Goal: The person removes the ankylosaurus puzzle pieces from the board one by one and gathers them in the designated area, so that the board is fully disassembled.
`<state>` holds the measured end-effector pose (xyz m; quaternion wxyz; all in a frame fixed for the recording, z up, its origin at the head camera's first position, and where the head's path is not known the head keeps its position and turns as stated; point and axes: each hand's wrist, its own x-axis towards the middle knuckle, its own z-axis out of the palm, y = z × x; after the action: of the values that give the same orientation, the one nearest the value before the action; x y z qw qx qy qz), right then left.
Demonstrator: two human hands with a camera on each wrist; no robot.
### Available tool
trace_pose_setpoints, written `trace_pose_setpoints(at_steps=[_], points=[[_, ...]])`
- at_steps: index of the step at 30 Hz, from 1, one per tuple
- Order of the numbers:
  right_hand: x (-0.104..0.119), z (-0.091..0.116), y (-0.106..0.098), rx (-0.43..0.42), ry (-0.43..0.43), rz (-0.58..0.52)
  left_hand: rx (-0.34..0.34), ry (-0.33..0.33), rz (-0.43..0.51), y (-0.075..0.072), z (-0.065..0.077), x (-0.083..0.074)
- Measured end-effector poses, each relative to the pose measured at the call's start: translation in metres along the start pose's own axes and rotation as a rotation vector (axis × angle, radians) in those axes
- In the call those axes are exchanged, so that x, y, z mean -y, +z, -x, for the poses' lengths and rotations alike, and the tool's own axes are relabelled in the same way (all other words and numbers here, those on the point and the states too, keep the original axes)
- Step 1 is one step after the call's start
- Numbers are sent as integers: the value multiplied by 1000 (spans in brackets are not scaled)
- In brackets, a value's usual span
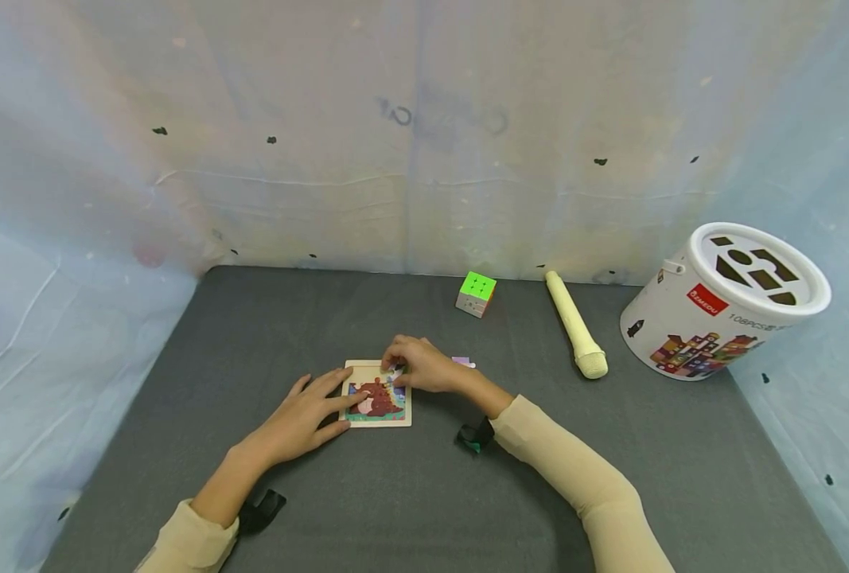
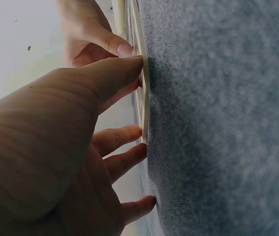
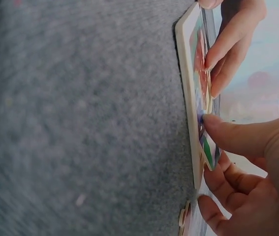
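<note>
Pinching a small puzzle piece (image 3: 210,150) between thumb and fingertips, the right hand (image 1: 427,368) sits over the upper right part of the framed puzzle board (image 1: 377,424), which lies flat on the grey table (image 1: 367,509). The left hand (image 1: 302,418) rests with fingers spread at the board's left side, one finger reaching onto the dinosaur picture (image 1: 385,403). In the right-wrist view the piece is tilted to the board; whether it is seated anywhere cannot be told. Probable faults: pressing at this slant, or with the piece wrongly turned, could jam it against its neighbours; too light a left-hand hold could let the board slide; a careless right wrist could knock the loose purple item (image 1: 461,361) just beyond it.
</note>
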<state>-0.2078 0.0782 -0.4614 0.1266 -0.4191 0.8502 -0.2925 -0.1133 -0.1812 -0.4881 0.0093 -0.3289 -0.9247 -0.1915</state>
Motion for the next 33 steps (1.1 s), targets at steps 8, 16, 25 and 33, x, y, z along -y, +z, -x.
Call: trace_pose_setpoints(at_steps=[8, 16, 25, 33], points=[[-2, 1, -1, 9, -29, -26, 23, -13, -8, -2, -1, -2], [-3, 3, 1, 12, -3, -99, 42, -35, 22, -3, -1, -2], [-5, 9, -3, -10, -8, -238, 43, -36, 12, -2, -2, -2], [-12, 28, -13, -62, 24, -319, 44, -38, 19, -1, -1, -2]])
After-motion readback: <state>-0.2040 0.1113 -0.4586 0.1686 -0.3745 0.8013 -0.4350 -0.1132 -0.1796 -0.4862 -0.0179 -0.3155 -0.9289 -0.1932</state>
